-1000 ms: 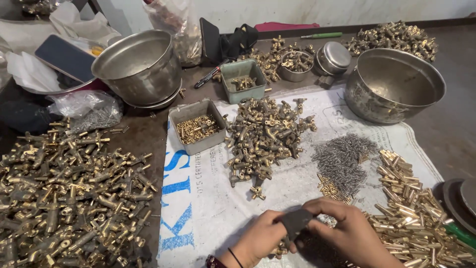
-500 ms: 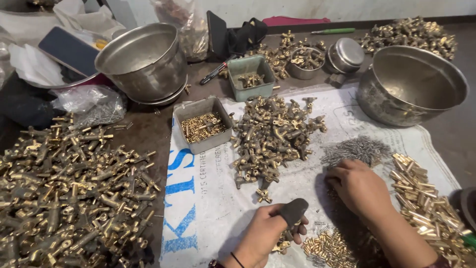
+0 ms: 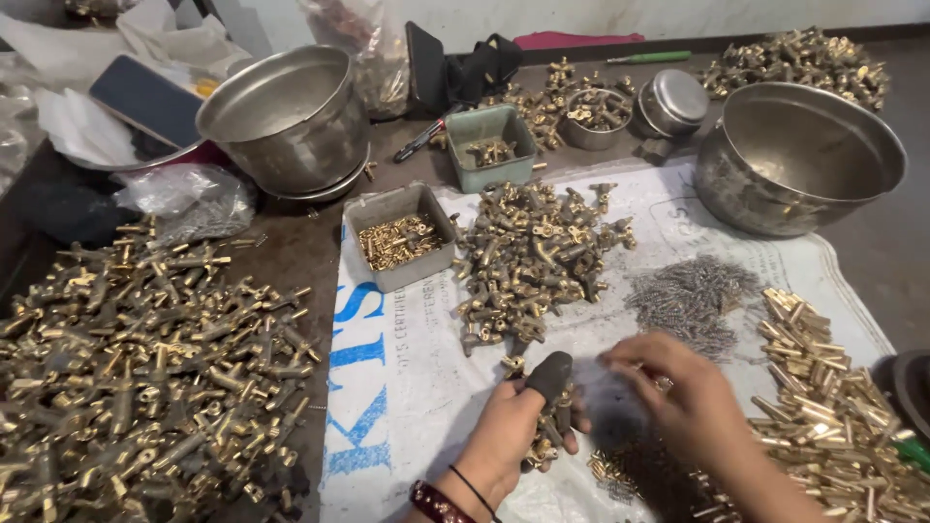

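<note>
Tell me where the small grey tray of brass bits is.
In the head view the grey tray sits left of centre, at the white sheet's top-left corner, beside the central pile of fittings.

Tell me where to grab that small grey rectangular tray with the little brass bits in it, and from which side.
Grip the grey tray by its two long side walls, coming straight down from above. Its rim is open and upright. The near short wall and the left side look free; on the right, the pile of brass fittings crowds close, so probably slide the fingers in carefully there.
</note>
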